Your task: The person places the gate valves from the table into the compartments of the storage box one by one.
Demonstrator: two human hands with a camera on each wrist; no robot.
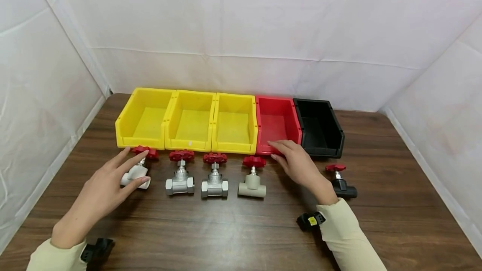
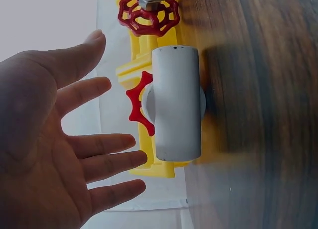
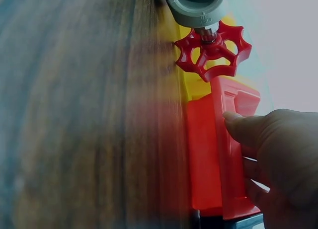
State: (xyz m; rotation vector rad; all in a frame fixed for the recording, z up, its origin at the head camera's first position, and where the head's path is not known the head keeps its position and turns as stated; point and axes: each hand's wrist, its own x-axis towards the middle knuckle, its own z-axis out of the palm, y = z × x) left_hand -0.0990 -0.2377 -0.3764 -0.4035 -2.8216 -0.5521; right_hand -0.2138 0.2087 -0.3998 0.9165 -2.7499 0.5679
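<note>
My left hand (image 1: 101, 191) hovers over a white gate valve (image 1: 136, 175) with a red handwheel (image 1: 146, 152), fingers spread. In the left wrist view a gap shows between that hand (image 2: 54, 134) and the valve's white body (image 2: 176, 105). At the front lip of a red bin (image 1: 276, 126), my right hand (image 1: 297, 165) pinches the wall, thumb outside and fingers over the rim. The right wrist view shows the thumb (image 3: 243, 127) against the lip, other fingers partly hidden behind it. A grey-beige valve (image 1: 252, 184) with a red handwheel stands left of the right hand.
Two metal valves (image 1: 180, 182) (image 1: 215, 184) stand in the middle of the wooden table (image 1: 211, 237). A black valve (image 1: 342, 186) lies right of my right forearm. Yellow bins (image 1: 148, 141) and a black bin (image 1: 320, 149) flank the red one. White sheeting (image 1: 241, 24) encloses the table.
</note>
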